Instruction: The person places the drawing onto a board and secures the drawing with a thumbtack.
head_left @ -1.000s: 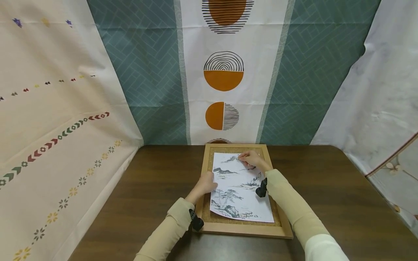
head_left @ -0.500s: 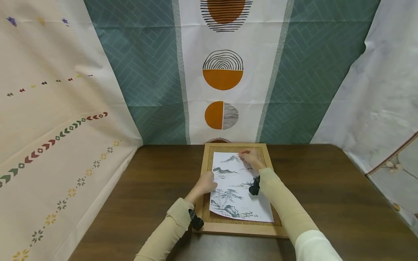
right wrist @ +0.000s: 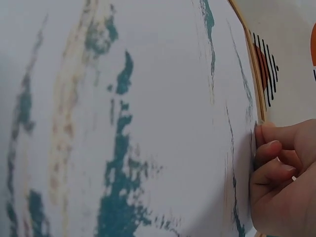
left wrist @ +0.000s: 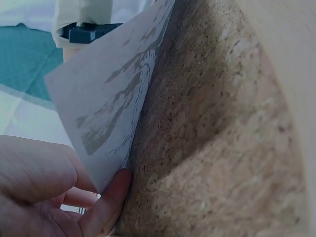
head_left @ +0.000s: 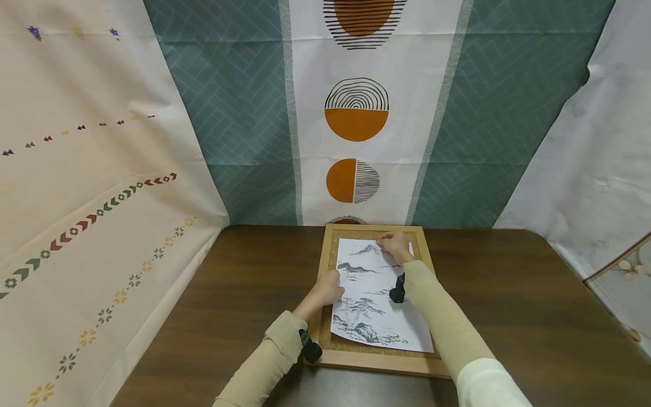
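Note:
A sheet of white paper (head_left: pixel 378 311) printed with ink landscapes lies over a wood-framed cork board (head_left: pixel 378 362). My left hand (head_left: pixel 324 289) pinches the sheet's left edge; in the left wrist view the left hand (left wrist: pixel 54 192) has a fingertip at the paper (left wrist: pixel 111 94), whose edge lifts off the cork (left wrist: pixel 222 118). At the top of the sheet my right hand (head_left: pixel 396 246) has its thumb and index fingertips together against the paper. The right wrist view shows that right hand (right wrist: pixel 281 168) with its other fingers curled. What it pinches looks like a pushpin, mostly hidden by the fingertips.
The board lies on a dark brown wooden table (head_left: pixel 254 282). Behind it hangs a teal and white patterned cloth (head_left: pixel 356 186); pale cloths hang at the left (head_left: pixel 127 226) and right (head_left: pixel 590 169). A black wrist camera (head_left: pixel 311 347) sits on the left wrist.
The right wrist and forearm have swung left while the fingertips stay at the top of the paper. My left hand keeps its place on the left edge. The head view has shifted slightly.

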